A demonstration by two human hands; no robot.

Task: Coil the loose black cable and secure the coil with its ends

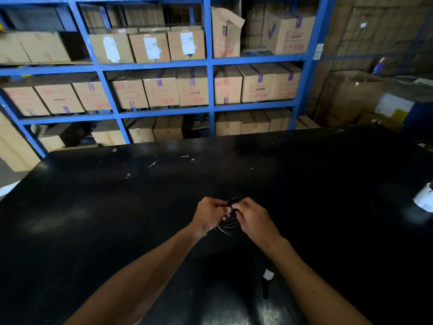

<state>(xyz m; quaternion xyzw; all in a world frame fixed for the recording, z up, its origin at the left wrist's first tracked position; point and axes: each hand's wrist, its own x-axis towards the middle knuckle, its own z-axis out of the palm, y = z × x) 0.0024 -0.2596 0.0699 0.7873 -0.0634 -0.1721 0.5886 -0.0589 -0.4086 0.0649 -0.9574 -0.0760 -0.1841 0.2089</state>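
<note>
The black cable (228, 227) is wound into a small coil of several loops, held just above the black table (117, 207) near its middle. My left hand (209, 215) grips the coil's left side. My right hand (251, 216) grips its right side, fingers pinched at the top, where a short black end (232, 201) sticks up between the two hands. The lower loops hang below my fingers; the rest of the coil is hidden by both hands.
A small black object with a white tag (267, 281) lies on the table near my right forearm. A white object (425, 198) sits at the table's right edge. Blue shelving (154, 66) full of cardboard boxes stands behind the table.
</note>
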